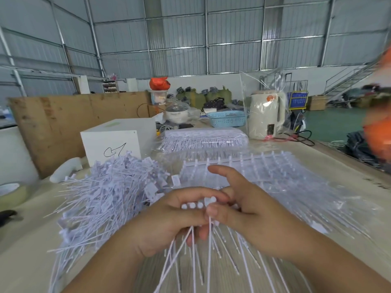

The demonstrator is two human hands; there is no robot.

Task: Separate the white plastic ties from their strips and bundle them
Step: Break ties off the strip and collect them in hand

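- Gripping a small bundle of ties [191,246], your left hand [167,220] is closing round them.
- Pinching one tie head [209,201], your right hand [243,208] is adding it.
- Loose pile [110,187] is sitting done; strips [264,172] are waiting.

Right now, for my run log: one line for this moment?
left hand grips ties | right hand pinches one | loose pile left

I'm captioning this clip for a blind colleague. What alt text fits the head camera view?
Two hands meet over a table: the left hand grips a bunch of white plastic ties while the right hand pinches one. A loose heap of ties lies left, strips of ties behind.
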